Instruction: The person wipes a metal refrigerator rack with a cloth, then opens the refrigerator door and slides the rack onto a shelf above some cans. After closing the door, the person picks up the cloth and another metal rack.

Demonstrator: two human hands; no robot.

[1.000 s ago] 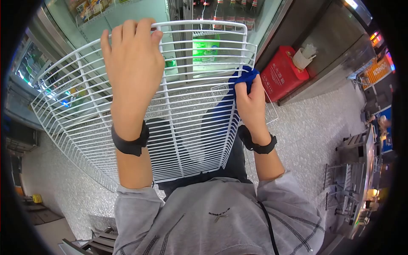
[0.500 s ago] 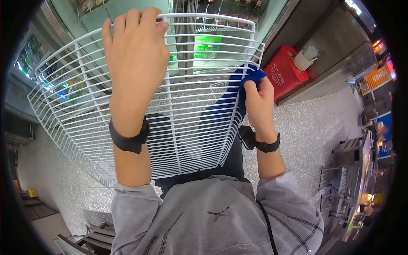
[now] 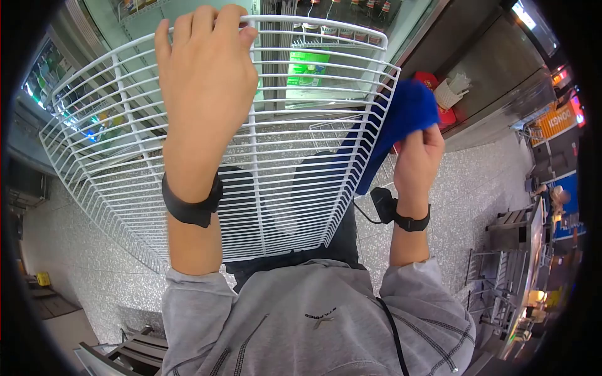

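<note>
A white wire shelf (image 3: 254,135) is held up tilted in front of my body, its lower edge close to my waist. My left hand (image 3: 210,78) grips the shelf's far rim, the fingers curled over the top wire. Off the shelf's right side, my right hand (image 3: 419,160) is closed on a blue cloth (image 3: 407,109). The cloth bunches above the fingers, and its lower part hangs down beside and behind the shelf's right edge. Black bands circle both wrists.
Ahead stands a glass-door fridge with several bottles (image 3: 345,24) and a green pack (image 3: 307,67). A red box (image 3: 446,118) with a white basket (image 3: 450,91) on it is at the right. Tables and metal racks (image 3: 495,276) line the far right; a dark slatted chair (image 3: 135,351) is lower left.
My right hand has moved right, away from the shelf's edge, taking the blue cloth with it. My left hand keeps its hold on the rim, and the shelf has barely shifted.
</note>
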